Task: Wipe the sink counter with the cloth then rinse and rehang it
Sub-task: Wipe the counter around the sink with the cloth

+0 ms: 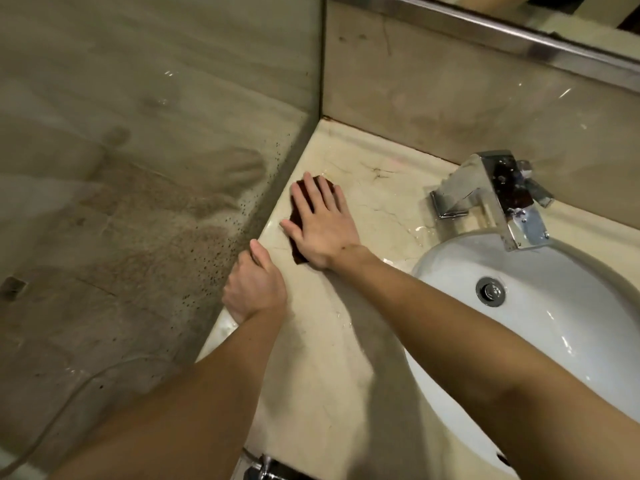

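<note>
My right hand (320, 221) lies flat, fingers straight and slightly spread, pressing down on the cloth (298, 252). The cloth is dark brown and mostly hidden under my palm; only its edges show past my fingertips, between thumb and forefinger, and below the heel of the hand. It sits on the counter (329, 341) in the far left corner, close to the left edge and well to the left of the tap (491, 192).

My left hand (254, 284) grips the left edge of the counter, nearer to me than the cloth. The thumb rests on top of the stone and the fingers curl over the side, out of sight. The two hands are near each other but apart.

The counter is pale cream stone with thin dark veins, and it looks wet, with a small puddle (419, 233) shining between the tap and the sink (554, 341). The sink is a white oval bowl set into the counter, with a metal drain (490, 291) in its bottom. The chrome tap is boxy and stands at the back rim. A glass panel (138, 168) speckled with dark spots runs along the counter's left side.
</note>
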